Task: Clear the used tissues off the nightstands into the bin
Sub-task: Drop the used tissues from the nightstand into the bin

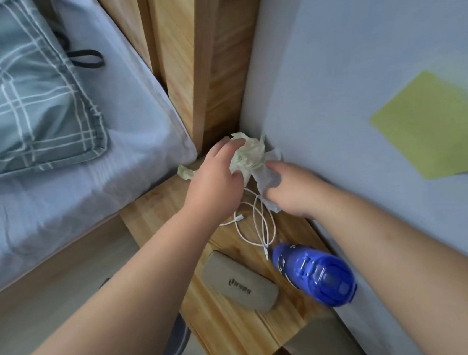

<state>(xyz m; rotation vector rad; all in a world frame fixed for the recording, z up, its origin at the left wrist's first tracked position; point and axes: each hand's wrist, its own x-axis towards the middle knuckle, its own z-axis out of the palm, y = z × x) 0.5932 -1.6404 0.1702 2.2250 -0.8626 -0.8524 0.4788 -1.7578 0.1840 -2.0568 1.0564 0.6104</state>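
My left hand point(215, 176) is closed on a crumpled pale-green tissue point(249, 154) at the far corner of the wooden nightstand point(231, 330). My right hand point(291, 188) grips a crumpled white tissue point(264, 178) just beside it, against the wall. Another crumpled greenish tissue point(185, 172) lies at the nightstand's far left edge, next to the mattress, behind my left hand. The grey rim of a bin point(177, 348) shows below the nightstand's left edge, mostly hidden by my left forearm.
A coiled white charging cable point(261, 226) lies under my hands. Nearer me on the nightstand are a grey glasses case point(239, 285) and a blue water bottle point(315, 273). The bed with a checked pillow point(16, 93) is left; the wall with a green patch point(435, 127) is right.
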